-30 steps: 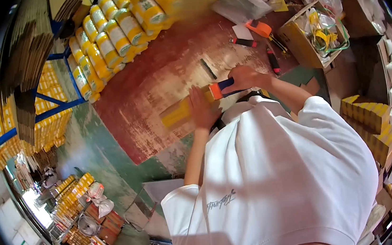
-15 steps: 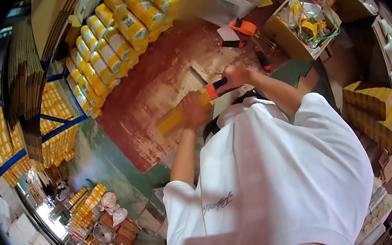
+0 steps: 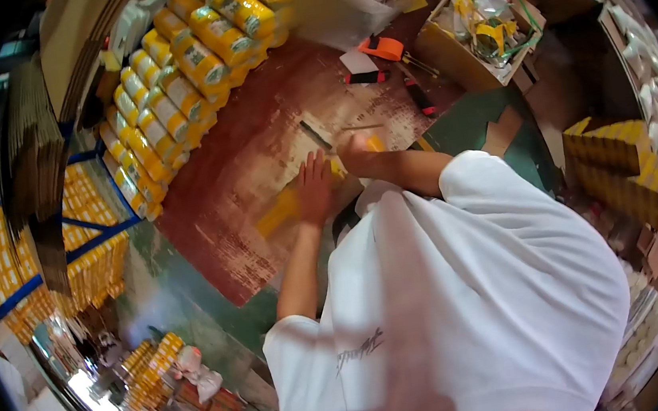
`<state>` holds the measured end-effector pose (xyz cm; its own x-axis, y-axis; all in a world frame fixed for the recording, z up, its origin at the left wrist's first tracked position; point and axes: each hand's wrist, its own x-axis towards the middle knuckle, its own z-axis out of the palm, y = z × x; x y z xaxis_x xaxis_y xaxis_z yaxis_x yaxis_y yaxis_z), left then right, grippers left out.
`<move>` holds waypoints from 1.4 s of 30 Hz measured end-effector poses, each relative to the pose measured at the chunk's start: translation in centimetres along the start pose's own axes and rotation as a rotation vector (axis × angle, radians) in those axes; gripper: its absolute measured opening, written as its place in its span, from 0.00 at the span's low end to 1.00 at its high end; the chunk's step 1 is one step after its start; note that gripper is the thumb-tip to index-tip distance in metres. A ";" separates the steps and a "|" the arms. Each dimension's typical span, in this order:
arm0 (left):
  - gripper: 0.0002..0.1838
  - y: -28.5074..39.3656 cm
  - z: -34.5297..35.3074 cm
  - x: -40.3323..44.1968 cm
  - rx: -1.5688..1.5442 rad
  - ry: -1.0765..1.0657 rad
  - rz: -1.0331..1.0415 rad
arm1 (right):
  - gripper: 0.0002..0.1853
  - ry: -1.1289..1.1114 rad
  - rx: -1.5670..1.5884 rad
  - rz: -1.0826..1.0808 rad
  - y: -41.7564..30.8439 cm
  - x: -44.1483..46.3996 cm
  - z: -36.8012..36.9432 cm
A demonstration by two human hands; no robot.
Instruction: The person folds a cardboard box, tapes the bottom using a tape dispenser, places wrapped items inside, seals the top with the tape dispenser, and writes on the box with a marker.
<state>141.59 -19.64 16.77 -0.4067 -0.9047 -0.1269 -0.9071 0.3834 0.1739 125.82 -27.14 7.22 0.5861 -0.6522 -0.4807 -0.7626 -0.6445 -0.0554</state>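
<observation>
My left hand [image 3: 314, 193] lies with its fingers stretched out on a long yellow piece [image 3: 278, 213], which rests on the worn red tabletop [image 3: 217, 173]. My right hand [image 3: 356, 157], blurred, is closed close beside it at the piece's far end. An orange part of a tape dispenser [image 3: 375, 144] shows at the right hand; the rest of that tool is hidden by the fingers. A dark slot-like strip [image 3: 314, 135] lies just beyond the hands.
Yellow-wrapped rolls [image 3: 174, 109] are stacked along the left edge. At the far side lie another orange tape dispenser [image 3: 382, 47], a red-and-black handled tool [image 3: 419, 97] and a white card [image 3: 358, 61]. A cardboard box [image 3: 440, 45] of scraps stands to the right.
My right hand has moved left and towards me with the tape dispenser, turning it so its blue handle is hidden. My left hand's fingers have straightened over the yellow piece.
</observation>
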 end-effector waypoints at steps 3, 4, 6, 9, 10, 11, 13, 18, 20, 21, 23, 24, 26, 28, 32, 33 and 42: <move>0.33 -0.7 1.5 1.7 0.390 -0.165 0.107 | 0.21 0.076 0.385 0.164 2.2 -1.7 0.1; 0.31 0.2 2.4 2.1 0.556 -0.253 0.075 | 0.22 0.033 0.427 0.189 3.6 -3.4 -0.5; 0.28 1.9 4.1 3.0 0.828 -0.428 0.051 | 0.24 -0.049 0.504 0.230 6.7 -6.8 -2.1; 0.26 4.1 7.4 4.1 0.754 -0.433 0.017 | 0.26 0.228 0.821 0.370 9.9 -11.1 -1.1; 0.26 4.7 8.4 4.6 0.637 -0.395 -0.003 | 0.26 0.308 0.873 0.403 11.1 -11.9 0.2; 0.26 5.2 9.6 4.9 0.515 -0.363 -0.025 | 0.26 0.347 0.849 0.427 12.2 -11.9 2.9; 0.26 5.9 11.3 4.8 0.285 -0.328 -0.044 | 0.23 0.329 0.868 0.537 13.2 -13.6 3.2; 0.27 5.6 12.6 1.5 -0.482 -0.328 -0.118 | 0.17 0.277 0.569 0.679 15.1 -13.1 3.2; 0.26 5.2 11.9 -0.7 -0.987 -0.283 -0.318 | 0.14 0.338 0.554 0.623 15.7 -12.1 4.3; 0.25 4.5 11.9 -2.4 -0.959 -0.332 -0.389 | 0.15 0.350 0.640 0.578 16.4 -11.2 5.6; 0.22 3.5 13.3 -5.5 -0.918 -0.419 -0.518 | 0.14 0.437 0.684 0.514 16.9 -9.8 7.7; 0.20 2.5 14.3 -8.2 -0.849 -0.370 -0.515 | 0.16 0.312 0.633 0.583 16.4 -9.9 5.0; 0.20 1.6 10.7 -12.0 -0.669 -0.300 -0.516 | 0.19 0.390 0.506 0.578 15.7 -9.7 4.2; 0.23 -4.0 27.7 -25.6 -0.335 -0.070 -0.485 | 0.26 0.441 0.362 0.600 14.7 -9.7 3.2; 0.53 -5.1 16.0 -26.1 -1.176 0.163 -1.337 | 0.31 0.413 0.593 0.410 11.3 -8.3 1.6; 0.58 -6.0 14.4 -25.8 -1.371 0.365 -1.290 | 0.36 0.399 0.569 0.265 9.8 -7.9 1.8; 0.67 -14.6 3.6 -16.8 -0.964 0.332 -0.475 | 0.70 -0.014 1.087 -0.427 0.0 2.5 3.1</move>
<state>161.25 -9.41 12.89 0.1373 -0.9806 -0.1397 -0.4407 -0.1868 0.8780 126.45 -27.54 3.27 0.8538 -0.4562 -0.2509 -0.3406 -0.1248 -0.9319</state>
